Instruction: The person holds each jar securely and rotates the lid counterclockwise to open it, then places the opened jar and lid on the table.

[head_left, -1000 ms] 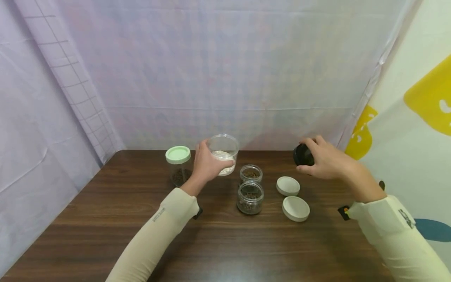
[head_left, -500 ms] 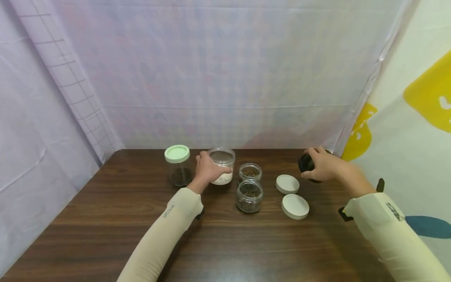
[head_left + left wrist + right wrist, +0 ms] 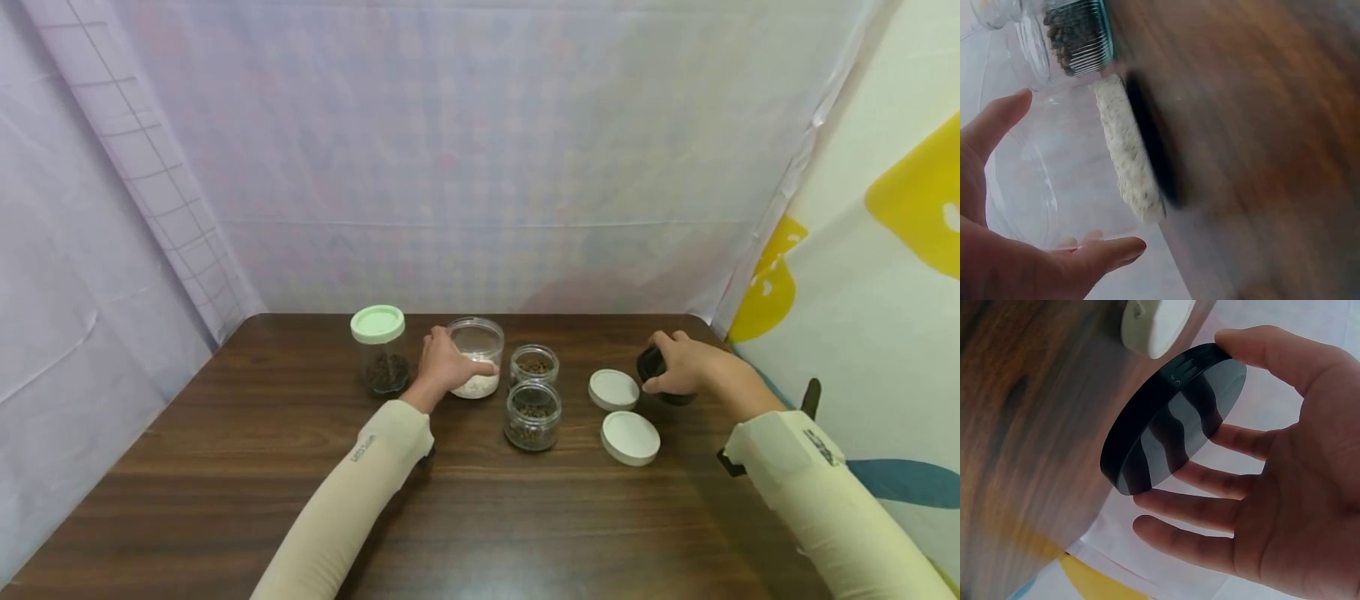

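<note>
My left hand (image 3: pixel 444 367) grips a clear jar (image 3: pixel 477 335) of white flakes or grains, upright and lidless, low at the table. In the left wrist view, thumb and fingers lie around the wall of the jar (image 3: pixel 1041 162), and a dark band shows beneath the white contents. My right hand (image 3: pixel 686 367) pinches a black round lid (image 3: pixel 1166 419) by its rim, tilted, just over the table at right. Between the hands stand two small open glass jars (image 3: pixel 532 425) with brown bits inside, one behind the other. Two white lids (image 3: pixel 630 438) lie right of them.
A tall jar with a pale green lid (image 3: pixel 378 325) and dark contents stands left of my left hand. The brown wooden table (image 3: pixel 225 467) ends at the back against a pale curtain (image 3: pixel 480 167). A patterned cloth wall (image 3: pixel 885 333) is at right.
The jar of white grains has come down to the table in my left hand. My right hand has lowered the black lid toward the tabletop, slightly rightward.
</note>
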Motion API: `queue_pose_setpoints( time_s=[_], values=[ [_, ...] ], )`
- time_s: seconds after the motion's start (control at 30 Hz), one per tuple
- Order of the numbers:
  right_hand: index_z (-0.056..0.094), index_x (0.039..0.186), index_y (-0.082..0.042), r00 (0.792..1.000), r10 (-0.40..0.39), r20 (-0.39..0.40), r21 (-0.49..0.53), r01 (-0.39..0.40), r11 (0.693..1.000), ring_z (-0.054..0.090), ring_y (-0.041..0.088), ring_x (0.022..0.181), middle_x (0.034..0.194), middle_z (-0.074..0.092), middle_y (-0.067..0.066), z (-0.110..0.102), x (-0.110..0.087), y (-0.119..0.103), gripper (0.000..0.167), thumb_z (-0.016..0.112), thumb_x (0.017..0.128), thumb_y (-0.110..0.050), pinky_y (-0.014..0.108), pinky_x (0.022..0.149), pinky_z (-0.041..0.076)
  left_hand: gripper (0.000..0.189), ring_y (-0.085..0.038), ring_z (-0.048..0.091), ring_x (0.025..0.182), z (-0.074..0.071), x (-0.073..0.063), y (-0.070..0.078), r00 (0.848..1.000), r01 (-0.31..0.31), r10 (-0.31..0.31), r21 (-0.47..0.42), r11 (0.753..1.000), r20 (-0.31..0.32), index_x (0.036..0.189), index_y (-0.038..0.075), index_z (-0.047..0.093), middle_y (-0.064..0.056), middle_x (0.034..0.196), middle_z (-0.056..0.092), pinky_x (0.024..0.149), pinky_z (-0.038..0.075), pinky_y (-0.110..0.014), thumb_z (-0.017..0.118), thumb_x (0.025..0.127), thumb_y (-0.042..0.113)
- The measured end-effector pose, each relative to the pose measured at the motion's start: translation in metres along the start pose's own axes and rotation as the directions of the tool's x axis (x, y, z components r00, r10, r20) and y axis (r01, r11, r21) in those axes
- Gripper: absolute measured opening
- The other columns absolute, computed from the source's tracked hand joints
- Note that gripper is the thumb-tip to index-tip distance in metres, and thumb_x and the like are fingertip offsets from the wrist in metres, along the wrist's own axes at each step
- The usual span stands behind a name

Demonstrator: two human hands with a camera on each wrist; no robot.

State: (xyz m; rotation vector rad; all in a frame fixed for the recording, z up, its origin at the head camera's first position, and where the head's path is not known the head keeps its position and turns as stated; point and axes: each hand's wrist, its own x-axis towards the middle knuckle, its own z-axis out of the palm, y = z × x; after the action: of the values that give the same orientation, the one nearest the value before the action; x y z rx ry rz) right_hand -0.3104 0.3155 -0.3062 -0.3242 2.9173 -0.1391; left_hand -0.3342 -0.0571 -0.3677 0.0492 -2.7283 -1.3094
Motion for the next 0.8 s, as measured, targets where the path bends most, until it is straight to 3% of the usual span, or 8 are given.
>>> queue_pose_setpoints(
  time_s=[0.13,0.27,0.47,0.67,0.8],
  values=[
    [0.036,0.145,0.0,1.0,0.015,0.024,-0.004,-0.015,1.0,0.057,0.047,0.107,0.136,0.038,0.04,0.003,0.002,0.004,0.08,0.072,0.089,-0.044,0.056,0.081,0.051,0.109,-0.041,0.051,0.13,0.001,0.001,-0.002,1.0,-0.018,0.018,0.064,0.998,-0.012,0.145,-0.003,0.038,-0.024,0.138,0.052,0.107,0.045,-0.048,0.096,0.064,0.041],
    [0.033,0.146,0.004,0.998,0.03,0.05,-0.023,-0.028,0.999,0.051,0.055,0.119,0.14,0.034,0.044,0.007,0.006,0.008,0.085,0.072,0.089,-0.045,0.061,0.088,0.048,0.113,-0.041,0.049,0.133,0.001,0.0,-0.001,1.0,-0.016,0.016,0.043,0.999,-0.009,0.15,-0.001,0.034,-0.023,0.143,0.051,0.109,0.044,-0.049,0.097,0.064,0.039],
    [0.032,0.146,0.008,0.997,0.045,0.064,-0.028,-0.043,0.999,0.048,0.056,0.121,0.14,0.034,0.046,0.013,0.014,0.015,0.092,0.074,0.085,-0.046,0.064,0.093,0.045,0.121,-0.042,0.043,0.139,0.0,-0.003,0.002,1.0,-0.012,0.012,0.003,1.0,0.007,0.157,0.007,0.023,-0.023,0.153,0.043,0.112,0.041,-0.052,0.097,0.066,0.034],
    [0.031,0.146,0.011,0.995,0.058,0.083,-0.037,-0.055,0.998,0.043,0.062,0.127,0.142,0.031,0.049,0.021,0.018,0.019,0.095,0.075,0.081,-0.043,0.067,0.098,0.043,0.127,-0.042,0.038,0.142,-0.007,-0.01,0.008,0.997,-0.047,0.046,0.016,0.999,0.062,0.161,0.011,0.014,-0.022,0.16,0.027,0.113,0.04,-0.055,0.095,0.067,0.04],
    [0.034,0.144,0.009,0.993,0.073,0.094,-0.034,-0.07,0.997,0.044,0.061,0.126,0.14,0.033,0.047,0.024,0.019,0.021,0.092,0.075,0.081,-0.043,0.067,0.097,0.043,0.121,-0.043,0.041,0.14,-0.015,-0.016,0.015,0.996,-0.078,0.076,0.039,0.996,0.041,0.161,0.014,0.016,-0.019,0.16,0.025,0.11,0.041,-0.057,0.091,0.072,0.047]
  ],
)
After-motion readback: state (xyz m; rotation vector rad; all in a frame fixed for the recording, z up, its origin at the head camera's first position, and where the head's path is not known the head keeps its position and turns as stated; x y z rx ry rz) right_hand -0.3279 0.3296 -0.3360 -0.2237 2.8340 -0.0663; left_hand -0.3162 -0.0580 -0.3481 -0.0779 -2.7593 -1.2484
